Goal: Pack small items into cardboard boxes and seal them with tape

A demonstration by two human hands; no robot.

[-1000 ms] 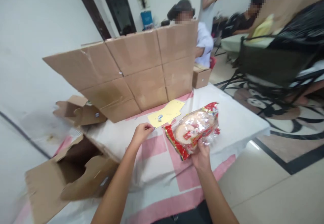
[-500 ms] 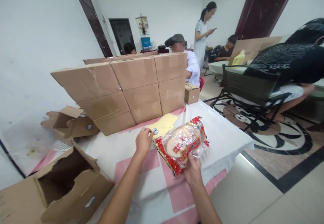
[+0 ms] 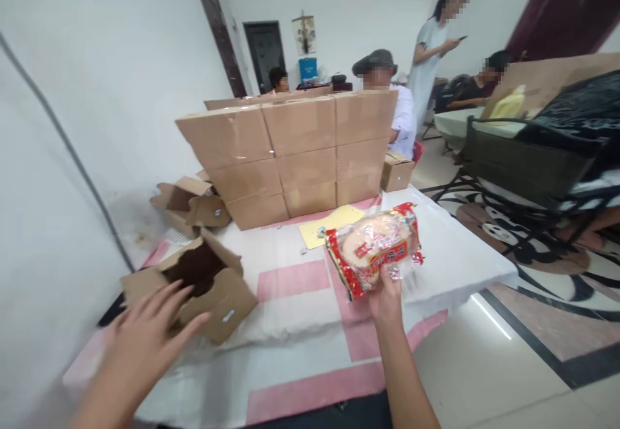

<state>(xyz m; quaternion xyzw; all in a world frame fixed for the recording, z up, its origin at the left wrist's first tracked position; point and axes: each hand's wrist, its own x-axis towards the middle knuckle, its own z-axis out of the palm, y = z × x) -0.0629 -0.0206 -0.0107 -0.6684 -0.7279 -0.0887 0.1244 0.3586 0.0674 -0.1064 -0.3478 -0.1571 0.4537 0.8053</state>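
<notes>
My right hand grips the lower edge of a clear-and-red plastic bag of round, pale crackers, held tilted above the table. My left hand, fingers spread and holding nothing, is at the near side of an open cardboard box on the left. It overlaps the box in view; whether it touches the cardboard I cannot tell. Beyond the bag lies a yellow sheet with a small pale piece on it.
A wall of stacked cardboard boxes stands across the table's back. Another open box sits behind the near one. A small closed box is at the back right corner. The pink-and-white tablecloth hangs over the edge. Several people are around.
My left hand has left the small piece on the yellow sheet and moved left to the open box, fingers spreading. My right hand still holds the cracker bag. The view has shifted left.
</notes>
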